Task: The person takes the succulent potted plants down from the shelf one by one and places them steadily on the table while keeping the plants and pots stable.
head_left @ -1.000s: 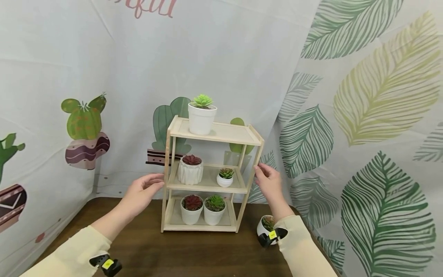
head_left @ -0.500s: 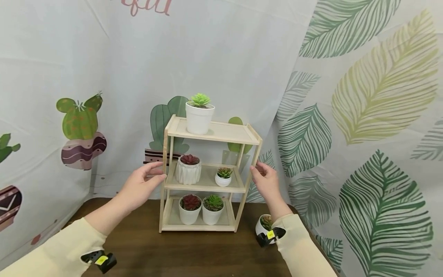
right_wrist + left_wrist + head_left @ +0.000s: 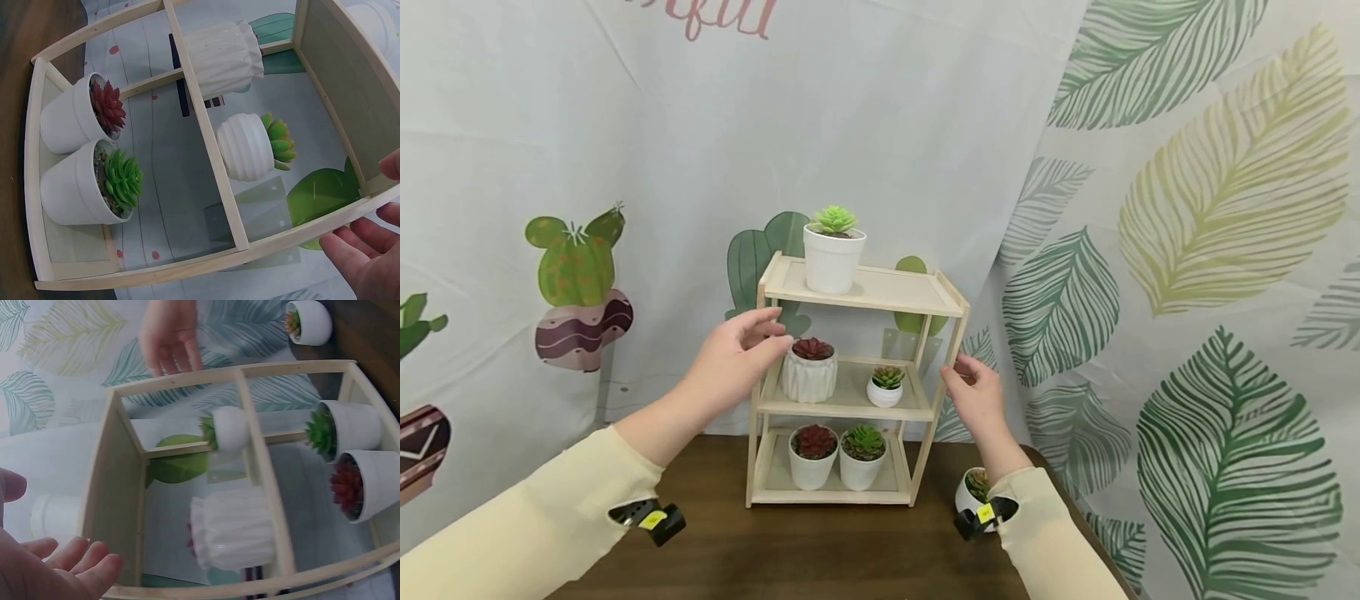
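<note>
A three-tier wooden rack (image 3: 865, 409) holds several potted succulents. My left hand (image 3: 730, 362) is raised before its left post, fingers loosely extended and holding nothing. Beside its fingertips, on the middle shelf, sits a ribbed white pot (image 3: 809, 379) with a dark red succulent. In the left wrist view, my left hand (image 3: 56, 562) overlaps the frame's near corner; contact cannot be told. My right hand (image 3: 981, 400) holds the right post, thumb in front. The right wrist view shows that hand (image 3: 375, 253) at the post (image 3: 319, 230), thumb and fingers on opposite sides.
A white pot with a bright green plant (image 3: 833, 262) stands on the top shelf. A small pot (image 3: 885, 392) shares the middle shelf; two pots (image 3: 811, 468) are on the bottom. Another pot (image 3: 967, 497) sits on the brown table (image 3: 820, 550), near my right wrist.
My left hand has moved up and right from beside the left post to in front of it. My right hand stays at the right post, and the pots keep their places.
</note>
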The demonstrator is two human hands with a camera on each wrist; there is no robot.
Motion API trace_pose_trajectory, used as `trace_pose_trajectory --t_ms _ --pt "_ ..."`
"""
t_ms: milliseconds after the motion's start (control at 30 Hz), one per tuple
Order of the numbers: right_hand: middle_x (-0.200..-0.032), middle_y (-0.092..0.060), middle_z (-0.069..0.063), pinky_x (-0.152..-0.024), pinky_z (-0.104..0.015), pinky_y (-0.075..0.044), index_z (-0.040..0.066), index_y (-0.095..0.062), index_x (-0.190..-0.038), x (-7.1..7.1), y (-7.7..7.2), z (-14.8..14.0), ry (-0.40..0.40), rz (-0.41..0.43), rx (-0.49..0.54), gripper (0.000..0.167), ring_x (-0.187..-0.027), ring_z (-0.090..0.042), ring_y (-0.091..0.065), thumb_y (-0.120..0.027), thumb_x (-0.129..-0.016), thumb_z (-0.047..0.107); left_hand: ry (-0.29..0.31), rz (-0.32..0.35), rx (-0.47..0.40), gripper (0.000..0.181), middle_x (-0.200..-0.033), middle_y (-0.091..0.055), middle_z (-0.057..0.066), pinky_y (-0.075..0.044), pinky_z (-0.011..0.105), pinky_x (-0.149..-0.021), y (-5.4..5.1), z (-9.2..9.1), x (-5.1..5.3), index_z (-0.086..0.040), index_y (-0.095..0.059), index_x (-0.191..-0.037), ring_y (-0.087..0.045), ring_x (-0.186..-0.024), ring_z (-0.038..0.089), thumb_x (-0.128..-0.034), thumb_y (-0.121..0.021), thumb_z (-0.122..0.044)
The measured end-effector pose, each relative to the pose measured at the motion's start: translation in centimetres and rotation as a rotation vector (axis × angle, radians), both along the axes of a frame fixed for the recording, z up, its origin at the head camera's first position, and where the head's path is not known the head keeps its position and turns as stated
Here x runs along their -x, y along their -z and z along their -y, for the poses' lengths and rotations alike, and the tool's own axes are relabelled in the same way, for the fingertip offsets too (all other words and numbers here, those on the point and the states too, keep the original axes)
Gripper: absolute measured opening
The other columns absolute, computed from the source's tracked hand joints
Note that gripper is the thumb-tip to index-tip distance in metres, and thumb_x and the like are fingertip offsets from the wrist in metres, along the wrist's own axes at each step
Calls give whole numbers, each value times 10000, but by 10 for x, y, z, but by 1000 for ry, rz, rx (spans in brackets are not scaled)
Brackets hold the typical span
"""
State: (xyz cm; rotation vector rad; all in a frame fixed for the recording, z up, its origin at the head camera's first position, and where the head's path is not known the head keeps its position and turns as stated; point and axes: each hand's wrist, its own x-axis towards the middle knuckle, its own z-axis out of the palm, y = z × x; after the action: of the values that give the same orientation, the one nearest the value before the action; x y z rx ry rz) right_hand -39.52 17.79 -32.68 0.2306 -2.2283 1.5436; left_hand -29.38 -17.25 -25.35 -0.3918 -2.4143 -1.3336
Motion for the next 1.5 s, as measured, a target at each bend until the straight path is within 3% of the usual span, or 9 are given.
trace_pose_trajectory --t_ms 233,533,700,967,1267,1500 --pt "-1310 -672 -224 -856 -368 -620 37 -589 -1432 2 2 -1 -9 -3 16 484 -1075 -363 -713 -645 -1007 260 2 -22 -102 698 -1581 -478 105 -457 556 -1109 -32 -16 8 -200 -337 -1616 -496 -1425 318 -1014 -610 -421" --pt "-1323 -663 -209 -878 -379 -620 42 -583 -1439 0 2 -2 -13 23 33 492 -1104 -353 -701 -642 -1007 270 -60 30 -122 817 -1672 -344 49 -418 568 -1157 -56 -32 21 -247 -228 -1650 -380 -1519 319 -979 -643 -461" --pt "-1333 -664 -205 -879 -382 -619 43 -585 -1436 -1 1 -1 -9 22 35 493 -1110 -343 -700 -640 -1007 280 -76 59 -128 876 -1685 -311 54 -399 580 -1166 -63 -38 33 -238 -205 -1654 -346 -1535 314 -955 -671 -487" --pt "-1343 -660 -213 -890 -385 -617 41 -585 -1436 0 2 0 -11 26 37 483 -1136 -351 -695 -637 -1012 267 -119 31 -143 865 -1667 -333 82 -419 577 -1146 -71 -48 53 -222 -239 -1640 -368 -1511 337 -939 -689 -456" --pt "-1335 -664 -213 -899 -396 -615 45 -591 -1433 -1 2 1 -10 18 39 475 -1151 -352 -687 -642 -1009 255 -216 20 -148 887 -1636 -343 112 -361 580 -1170 -79 -64 64 -170 -181 -1641 -385 -1468 337 -940 -659 -428" --pt "-1324 -668 -217 -899 -400 -616 37 -591 -1429 -1 3 2 -7 6 32 472 -1149 -353 -688 -636 -1009 246 -232 43 -204 940 -1650 -295 136 -395 525 -1165 -85 -69 74 -137 -124 -1648 -391 -1449 323 -924 -663 -402"
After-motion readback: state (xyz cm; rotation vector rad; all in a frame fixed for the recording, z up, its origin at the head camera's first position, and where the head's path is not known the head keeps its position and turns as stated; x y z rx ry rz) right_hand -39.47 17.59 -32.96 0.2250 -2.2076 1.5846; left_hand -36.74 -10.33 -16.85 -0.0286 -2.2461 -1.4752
